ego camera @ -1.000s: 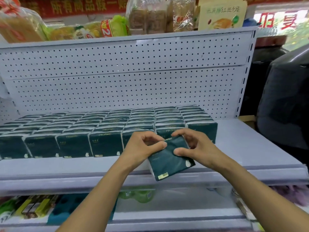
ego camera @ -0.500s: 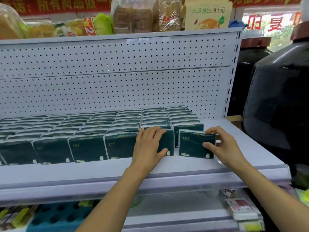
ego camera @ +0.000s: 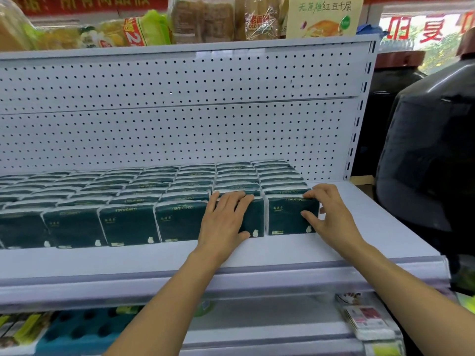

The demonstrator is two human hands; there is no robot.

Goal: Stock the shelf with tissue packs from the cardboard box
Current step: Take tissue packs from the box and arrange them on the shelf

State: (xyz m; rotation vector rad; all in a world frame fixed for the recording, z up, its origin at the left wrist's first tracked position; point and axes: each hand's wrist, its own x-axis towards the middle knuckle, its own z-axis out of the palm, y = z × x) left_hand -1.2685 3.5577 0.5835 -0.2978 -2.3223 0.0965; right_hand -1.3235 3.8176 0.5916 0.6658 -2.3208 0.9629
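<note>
Dark green tissue packs (ego camera: 128, 222) stand in several rows on the white shelf (ego camera: 231, 255). My left hand (ego camera: 225, 219) lies flat with straight fingers against the front of the second pack from the right end. My right hand (ego camera: 326, 214) holds the rightmost front pack (ego camera: 288, 217), its fingers curled over the top right corner and its thumb on the front face. The cardboard box is out of view.
A perforated white back panel (ego camera: 180, 124) rises behind the packs. Bread and snack bags (ego camera: 203, 19) sit on the shelf above. A large dark jar (ego camera: 426, 155) stands at the right. The lower shelf holds a blue tray (ego camera: 82, 330) and small packets (ego camera: 365, 322).
One second ago both hands held a pack in front of the shelf. It now stands at the right end of the front row, pushed back level with its neighbours.
</note>
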